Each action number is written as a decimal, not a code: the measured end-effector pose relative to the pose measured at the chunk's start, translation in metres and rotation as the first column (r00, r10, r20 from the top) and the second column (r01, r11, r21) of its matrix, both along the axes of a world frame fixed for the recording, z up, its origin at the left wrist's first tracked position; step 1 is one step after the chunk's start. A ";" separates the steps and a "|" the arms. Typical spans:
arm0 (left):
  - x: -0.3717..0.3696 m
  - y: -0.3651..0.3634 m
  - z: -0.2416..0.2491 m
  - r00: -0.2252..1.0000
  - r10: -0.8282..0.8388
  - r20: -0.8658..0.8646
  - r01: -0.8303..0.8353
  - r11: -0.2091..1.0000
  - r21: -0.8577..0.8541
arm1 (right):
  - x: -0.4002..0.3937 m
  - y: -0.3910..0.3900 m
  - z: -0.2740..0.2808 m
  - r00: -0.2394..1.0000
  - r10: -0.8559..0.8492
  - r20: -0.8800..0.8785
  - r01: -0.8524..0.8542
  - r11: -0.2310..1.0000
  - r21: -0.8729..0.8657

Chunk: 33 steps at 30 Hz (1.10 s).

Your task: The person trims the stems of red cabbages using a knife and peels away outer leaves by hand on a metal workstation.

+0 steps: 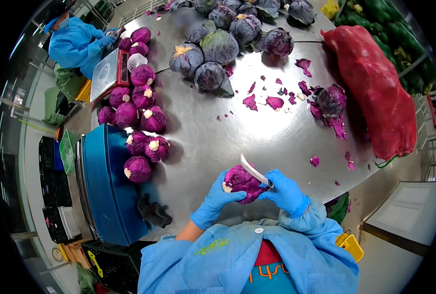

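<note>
My left hand (pixel 219 198), in a blue glove, is wrapped round the left side of a purple cabbage (pixel 244 182) near the table's front edge. The cabbage's pale cut stem end faces left. In my right hand (pixel 284 193), also gloved in blue, is a knife (pixel 253 170) with a curved, pale blade. The blade lies across the top of the cabbage, its tip pointing up and left. Fingers of my right hand rest at the cabbage's right side. Most of the knife's handle is hidden in the glove.
Trimmed purple cabbages (pixel 127 115) line the left side, beside a scale (pixel 106 73) and a blue bin (pixel 112 181). Untrimmed cabbages (pixel 220 46) are heaped at the back. Leaf scraps (pixel 275 102) and a red mesh sack (pixel 375 93) lie right. A co-worker (pixel 73 44) stands far left.
</note>
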<state>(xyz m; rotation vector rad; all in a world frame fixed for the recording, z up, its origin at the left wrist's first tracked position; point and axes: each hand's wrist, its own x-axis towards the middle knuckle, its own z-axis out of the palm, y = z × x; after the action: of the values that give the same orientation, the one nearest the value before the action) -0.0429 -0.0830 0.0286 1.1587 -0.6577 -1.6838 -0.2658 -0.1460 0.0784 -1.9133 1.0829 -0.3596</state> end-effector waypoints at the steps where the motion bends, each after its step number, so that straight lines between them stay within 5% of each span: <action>1: 0.000 -0.001 -0.001 1.000 -0.001 0.001 0.001 1.000 0.012 | 0.000 0.001 -0.002 1.000 -0.023 0.002 0.023 1.000 0.019; 3: 0.000 -0.001 -0.003 1.000 0.015 -0.020 -0.015 1.000 0.013 | -0.001 0.004 -0.006 0.997 -0.072 0.004 0.072 0.996 0.057; 6: -0.001 -0.005 0.003 0.990 0.051 -0.133 -0.046 0.998 0.046 | 0.004 0.005 -0.001 0.997 -0.071 0.037 0.078 0.966 -0.247; 9: -0.005 -0.008 0.021 0.950 0.106 -0.293 -0.066 0.987 0.145 | 0.004 0.010 -0.016 0.962 0.089 0.257 0.073 0.826 -0.558; 14: -0.009 -0.003 0.038 0.897 0.131 -0.422 -0.038 0.974 0.222 | -0.005 0.013 -0.009 0.963 0.092 0.254 -0.065 0.992 -0.111; 18: -0.014 -0.004 0.025 0.734 0.379 -0.563 -0.156 0.901 0.404 | -0.019 0.016 -0.010 0.990 0.106 0.087 -0.117 0.986 0.122; 20: -0.008 -0.007 0.026 0.746 0.371 -0.553 -0.211 0.919 0.332 | -0.029 0.001 -0.011 0.988 -0.155 0.000 0.152 0.970 -0.191; 21: -0.001 -0.010 0.028 0.820 0.305 -0.484 -0.179 0.940 0.290 | -0.034 -0.007 -0.011 0.957 -0.288 -0.013 0.266 0.900 -0.345; 24: 0.005 -0.022 0.013 0.974 0.121 -0.190 -0.116 0.993 0.037 | -0.047 -0.023 -0.023 0.931 -0.330 0.153 0.355 0.917 -0.181; 25: 0.003 -0.022 0.009 0.986 0.128 -0.110 -0.125 0.991 0.036 | -0.031 -0.022 -0.001 0.946 -0.239 0.217 0.256 0.965 -0.054; 28: -0.004 -0.019 0.007 0.971 0.090 0.223 -0.074 0.994 -0.077 | 0.003 -0.019 0.016 0.977 0.098 0.190 -0.075 0.989 -0.128; 33: -0.006 -0.012 0.021 0.974 0.130 0.184 -0.139 0.990 0.037 | 0.008 -0.006 -0.014 0.968 0.035 0.249 0.008 0.985 -0.170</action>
<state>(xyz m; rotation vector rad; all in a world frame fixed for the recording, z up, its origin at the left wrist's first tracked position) -0.0490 -0.0947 0.0501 1.3730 -0.6372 -1.4999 -0.2582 -0.1519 0.0639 -1.9593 0.8933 -0.6869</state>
